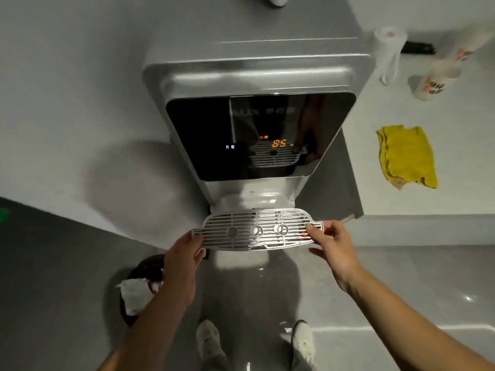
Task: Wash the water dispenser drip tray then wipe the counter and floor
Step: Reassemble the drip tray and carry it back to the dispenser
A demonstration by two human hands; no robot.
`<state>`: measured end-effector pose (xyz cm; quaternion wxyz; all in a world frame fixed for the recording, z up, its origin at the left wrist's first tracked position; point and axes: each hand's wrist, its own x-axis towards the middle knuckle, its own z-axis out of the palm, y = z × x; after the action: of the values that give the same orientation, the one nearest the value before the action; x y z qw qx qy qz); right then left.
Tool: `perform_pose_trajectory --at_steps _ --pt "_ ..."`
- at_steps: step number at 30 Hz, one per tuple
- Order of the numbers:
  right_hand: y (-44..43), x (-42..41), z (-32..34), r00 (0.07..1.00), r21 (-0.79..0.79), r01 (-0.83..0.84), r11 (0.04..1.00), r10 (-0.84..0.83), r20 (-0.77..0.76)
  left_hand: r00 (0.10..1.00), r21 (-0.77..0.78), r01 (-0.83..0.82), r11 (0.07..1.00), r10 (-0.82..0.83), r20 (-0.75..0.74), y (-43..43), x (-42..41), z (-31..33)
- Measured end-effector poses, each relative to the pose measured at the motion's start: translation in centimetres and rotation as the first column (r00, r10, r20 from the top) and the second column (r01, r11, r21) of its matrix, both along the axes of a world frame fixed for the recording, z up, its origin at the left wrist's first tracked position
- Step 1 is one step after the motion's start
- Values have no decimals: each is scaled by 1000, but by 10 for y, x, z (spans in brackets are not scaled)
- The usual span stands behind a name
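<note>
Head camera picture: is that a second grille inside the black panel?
Head view: no, the glossy black panel mirrors the drip tray grille that the left hand and right hand hold; the same view blurs the bottle at top right.

Slatted white grille [257,230] (yellow cloth [407,156] on counter [455,116]).
</note>
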<state>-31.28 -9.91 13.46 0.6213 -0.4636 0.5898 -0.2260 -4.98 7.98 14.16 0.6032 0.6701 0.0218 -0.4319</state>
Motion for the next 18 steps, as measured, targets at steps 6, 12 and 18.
perform_pose_trajectory --at_steps 6,12,18 --pt "-20 43 -80 998 -3 54 999 -54 -41 997 73 22 997 -27 67 -37 37 -74" --pt "-57 70 -129 990 -89 86 992 -95 -101 975 137 121 983 -143 170 -65 52 -128" --pt "-68 74 -155 968 -205 61 977 -108 -227 936 292 121 949 -207 285 -85 46 -161"
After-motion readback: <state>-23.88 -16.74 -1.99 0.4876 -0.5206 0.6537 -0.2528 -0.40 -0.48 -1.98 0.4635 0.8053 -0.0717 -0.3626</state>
